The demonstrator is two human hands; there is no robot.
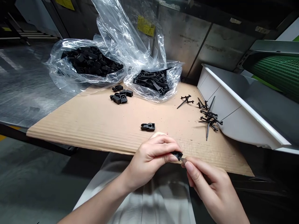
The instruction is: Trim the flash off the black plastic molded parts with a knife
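At the lower centre of the frame, the left hand [151,154] pinches a small black part [178,154] while the right hand [211,183] grips a blade-like tool [183,160] at its end, best worked lightly, tip angled away from the left thumb [171,158].

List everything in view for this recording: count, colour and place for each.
Held part: one, black, in left fingers
Pointed tip: one, grey, in right fingers, at held part
Single part: one, black, beyond left hand
Loose parts: several, black, before bags
Bags: two, clear, far edge, black parts inside
Branched pieces: several overlapping, black, right
Cardboard: one, brown, under the parts
White tray: one, right
Mesh: one, green, far right
Labels: two, yellow, back
Metal table: one, grey, left
Cloth: one, pale, on lap
Left hand: one, bare, centre
Right hand: one, bare, lower right
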